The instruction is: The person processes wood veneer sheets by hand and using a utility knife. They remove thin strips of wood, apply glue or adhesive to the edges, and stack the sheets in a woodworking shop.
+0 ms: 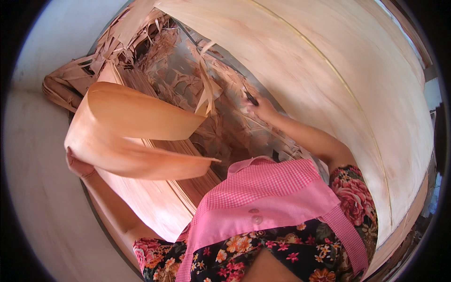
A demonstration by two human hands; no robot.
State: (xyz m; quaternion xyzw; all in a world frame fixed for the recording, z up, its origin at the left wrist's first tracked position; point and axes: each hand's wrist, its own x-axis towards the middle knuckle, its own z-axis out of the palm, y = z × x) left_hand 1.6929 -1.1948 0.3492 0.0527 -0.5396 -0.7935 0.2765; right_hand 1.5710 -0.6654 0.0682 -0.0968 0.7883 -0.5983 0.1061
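On the left, my left hand (79,165) grips a thin sheet of wood veneer (109,148) from its outer side. The sheet bends over on itself in a loose curl, its two ends pointing right. Beneath it lies a stack of veneer sheets (151,208) with the layered edges facing right. Out to the right, my right hand (262,108) is closed around a small dark-handled tool (251,98); blur hides what kind of tool it is. That hand is above veneer scraps, apart from the curled sheet.
Torn veneer strips (169,53) heap up at the far end and litter the grey floor (176,67). A narrow strip (208,84) stands out among them. A large pale veneer sheet (327,105) with a yellowish line rises along the right. A pale wall-like surface (38,158) borders the left.
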